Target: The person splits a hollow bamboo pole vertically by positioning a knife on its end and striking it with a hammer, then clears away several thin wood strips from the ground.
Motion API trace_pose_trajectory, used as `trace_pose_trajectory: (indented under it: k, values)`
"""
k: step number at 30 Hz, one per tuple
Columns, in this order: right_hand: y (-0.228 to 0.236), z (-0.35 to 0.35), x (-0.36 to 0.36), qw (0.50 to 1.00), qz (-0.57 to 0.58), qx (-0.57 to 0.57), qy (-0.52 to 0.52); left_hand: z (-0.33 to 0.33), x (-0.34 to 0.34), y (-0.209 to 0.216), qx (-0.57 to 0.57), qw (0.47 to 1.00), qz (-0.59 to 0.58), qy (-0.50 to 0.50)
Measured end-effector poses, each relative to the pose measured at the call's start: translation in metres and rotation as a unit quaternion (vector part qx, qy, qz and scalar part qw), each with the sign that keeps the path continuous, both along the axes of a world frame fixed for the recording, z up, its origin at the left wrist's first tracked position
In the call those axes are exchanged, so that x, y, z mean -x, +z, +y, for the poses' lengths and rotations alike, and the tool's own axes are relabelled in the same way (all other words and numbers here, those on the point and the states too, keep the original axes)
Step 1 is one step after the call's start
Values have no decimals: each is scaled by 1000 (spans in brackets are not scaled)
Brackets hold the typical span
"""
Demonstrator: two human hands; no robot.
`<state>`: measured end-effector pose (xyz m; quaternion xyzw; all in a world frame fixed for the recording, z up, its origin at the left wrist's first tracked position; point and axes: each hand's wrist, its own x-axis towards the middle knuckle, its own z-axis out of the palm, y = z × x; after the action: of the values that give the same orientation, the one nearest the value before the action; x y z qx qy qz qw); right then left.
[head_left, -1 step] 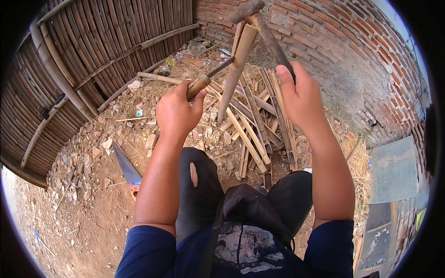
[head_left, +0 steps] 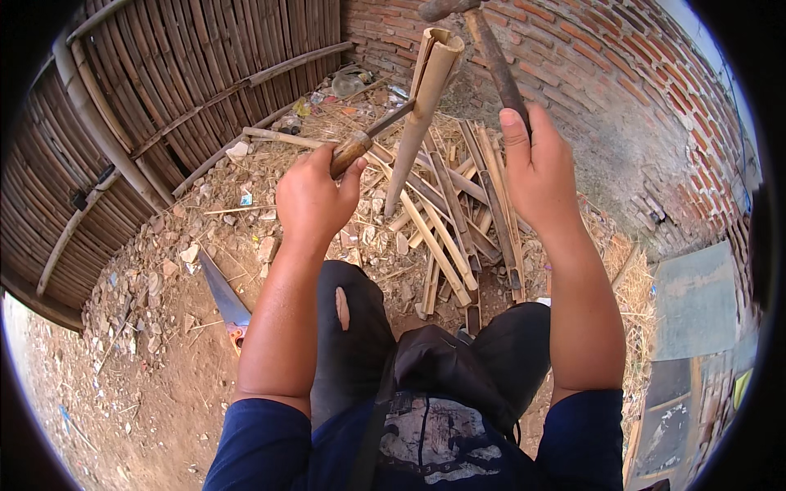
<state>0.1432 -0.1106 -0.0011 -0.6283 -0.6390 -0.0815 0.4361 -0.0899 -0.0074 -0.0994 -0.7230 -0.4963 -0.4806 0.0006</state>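
My left hand is wrapped round the wooden handle of a knife. The dark blade of this knife meets the side of an upright bamboo pole, which has a long split running down from its top. In my right hand is a hammer, gripped by its dark handle. The hammer head is raised near the top edge of the view, above and apart from the pole's open end. How deep the blade sits in the bamboo is hidden.
Split bamboo strips lie piled beyond my knees. A handsaw rests on the stony ground at my left. A bamboo fence stands at the far left, a brick wall at the far right. Grey sheets lean at the right.
My right hand and the hammer have moved up and slightly right, away from the pole's top, which now shows. My left hand, the knife and the pole stay in place.
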Motion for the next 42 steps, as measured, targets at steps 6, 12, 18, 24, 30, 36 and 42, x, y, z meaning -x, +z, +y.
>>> trace_pose_trajectory:
  k: [6, 12, 18, 24, 30, 36, 42]
  values:
    - [-48, -2, 5, 977, -117, 170, -51, 0, -5, 3, 6, 1000, 3, -4]
    - [-5, 3, 2, 999, -42, 30, 2, 2, 4, -5, -8, 1000, 8, 10]
    - [-63, 8, -5, 998, -52, 35, -18, 4, -3, -6, -18, 1000, 12, 7]
    - [-16, 1, -1, 995, -42, 93, 4, 4, 5, -8, -2, 1000, 22, 21]
    - [-39, -2, 2, 1000, -5, 1, -12, 2, -4, -6, -8, 999, 31, 14]
    - [-52, 4, -7, 991, -78, 109, 18, 2, 0, -4, 14, 998, 47, 30]
    - [-30, -2, -11, 998, 45, -33, 33, -2, -4, 0, 34, 997, 57, 33]
